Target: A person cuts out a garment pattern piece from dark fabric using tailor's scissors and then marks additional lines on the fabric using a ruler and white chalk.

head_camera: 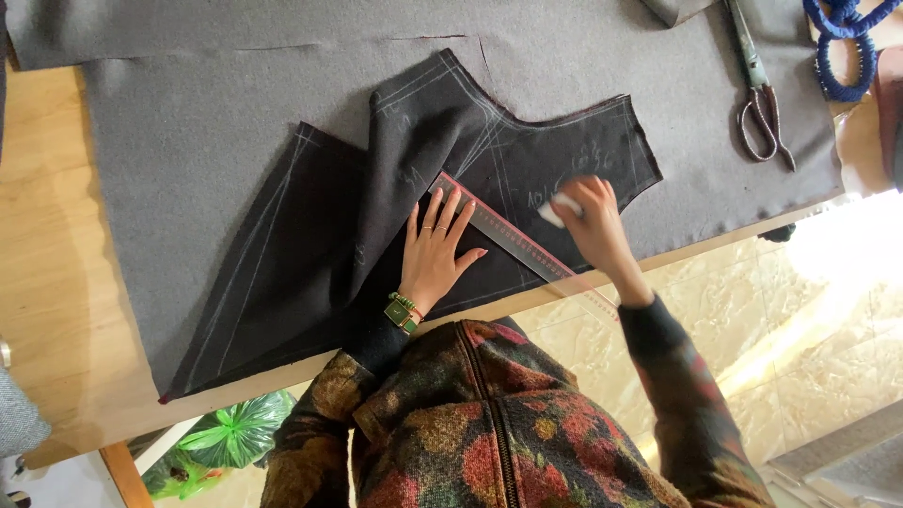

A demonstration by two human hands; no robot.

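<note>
Near the bench's far right corner lie scissors and a coil of blue cord on grey felt. At the near edge a dark cut cloth piece, chalk-lined and folded, carries a clear ruler. Left hand presses flat, fingers spread, beside the ruler; right hand pinches white chalk.

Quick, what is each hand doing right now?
Left hand: open, flat, pressing the ruler onto the dark fabric piece.
Right hand: closed on a white tailor's chalk.
</note>
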